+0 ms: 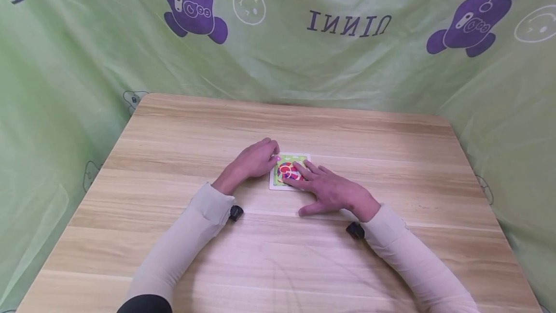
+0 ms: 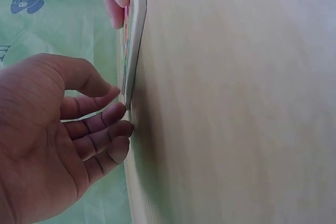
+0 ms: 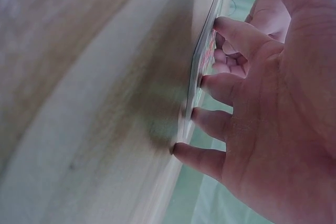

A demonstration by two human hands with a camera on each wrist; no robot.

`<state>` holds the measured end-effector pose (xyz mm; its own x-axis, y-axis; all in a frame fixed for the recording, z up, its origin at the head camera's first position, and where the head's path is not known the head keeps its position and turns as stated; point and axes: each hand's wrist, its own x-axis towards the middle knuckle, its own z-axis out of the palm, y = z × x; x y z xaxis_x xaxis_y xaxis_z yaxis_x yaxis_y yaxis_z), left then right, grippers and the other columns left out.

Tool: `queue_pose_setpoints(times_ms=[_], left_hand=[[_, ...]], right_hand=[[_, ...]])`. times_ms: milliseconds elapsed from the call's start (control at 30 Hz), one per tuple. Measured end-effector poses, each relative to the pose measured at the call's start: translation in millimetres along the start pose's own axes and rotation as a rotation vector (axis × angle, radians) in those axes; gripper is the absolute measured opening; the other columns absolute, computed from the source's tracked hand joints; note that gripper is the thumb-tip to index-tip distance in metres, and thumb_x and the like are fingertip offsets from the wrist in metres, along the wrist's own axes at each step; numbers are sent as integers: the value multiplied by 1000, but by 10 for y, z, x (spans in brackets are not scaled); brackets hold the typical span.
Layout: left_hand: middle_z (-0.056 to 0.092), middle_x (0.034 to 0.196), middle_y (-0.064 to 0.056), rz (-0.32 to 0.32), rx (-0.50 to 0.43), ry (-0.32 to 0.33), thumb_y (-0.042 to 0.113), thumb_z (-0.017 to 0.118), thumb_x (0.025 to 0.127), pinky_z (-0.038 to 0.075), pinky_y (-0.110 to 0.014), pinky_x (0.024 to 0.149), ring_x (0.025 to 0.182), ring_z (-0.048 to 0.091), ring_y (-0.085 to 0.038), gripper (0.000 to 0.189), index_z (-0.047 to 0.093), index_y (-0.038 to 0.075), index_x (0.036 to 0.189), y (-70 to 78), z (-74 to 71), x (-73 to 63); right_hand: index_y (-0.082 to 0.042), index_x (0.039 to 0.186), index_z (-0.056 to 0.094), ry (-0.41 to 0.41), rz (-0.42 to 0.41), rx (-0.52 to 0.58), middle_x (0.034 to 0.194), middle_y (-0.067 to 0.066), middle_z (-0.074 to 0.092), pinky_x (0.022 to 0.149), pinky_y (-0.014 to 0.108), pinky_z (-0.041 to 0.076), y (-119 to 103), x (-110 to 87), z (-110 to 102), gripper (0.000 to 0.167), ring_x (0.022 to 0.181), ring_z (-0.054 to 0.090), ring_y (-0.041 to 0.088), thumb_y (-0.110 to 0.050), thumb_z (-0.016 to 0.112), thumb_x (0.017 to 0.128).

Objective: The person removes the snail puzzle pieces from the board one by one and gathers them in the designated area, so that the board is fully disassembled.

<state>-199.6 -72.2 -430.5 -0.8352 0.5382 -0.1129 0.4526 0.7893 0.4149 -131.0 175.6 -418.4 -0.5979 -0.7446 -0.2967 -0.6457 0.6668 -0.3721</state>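
A small, thin, nearly square picture board [image 1: 274, 185] lies flat on the wooden table, with a white border around a green, red and purple picture. Its pale edge [image 2: 137, 30] shows in the left wrist view. My left hand [image 1: 256, 158] is at its far left corner, thumb tip on top and curled fingers by the edge, pinching that corner. Spread over the right part is my right hand [image 1: 332, 191], its fingertips pressing on the surface while the thumb lies out over the table. The right fingers cover part of the picture.
The wood-grain table [image 1: 260, 264] extends around both hands. Behind it and at the sides hangs a green curtain [image 1: 278, 66] printed with purple figures. Small black devices [image 1: 236, 213] sit at both wrists, beside the light sleeves.
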Motion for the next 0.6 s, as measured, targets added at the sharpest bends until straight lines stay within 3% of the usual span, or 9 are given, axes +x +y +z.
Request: queue_pose_setpoints(times_ms=[600], left_hand=[[59,110,-10,-11,-8,-29,20,62,102,50,-38,90,97,58,-23,26,64,2,121,20,-33,29]], right_hand=[[-31,162,33,4,-3,-2,170,15,8,118,63,17,18,-1,9,82,154,4,42,-56,69,93]])
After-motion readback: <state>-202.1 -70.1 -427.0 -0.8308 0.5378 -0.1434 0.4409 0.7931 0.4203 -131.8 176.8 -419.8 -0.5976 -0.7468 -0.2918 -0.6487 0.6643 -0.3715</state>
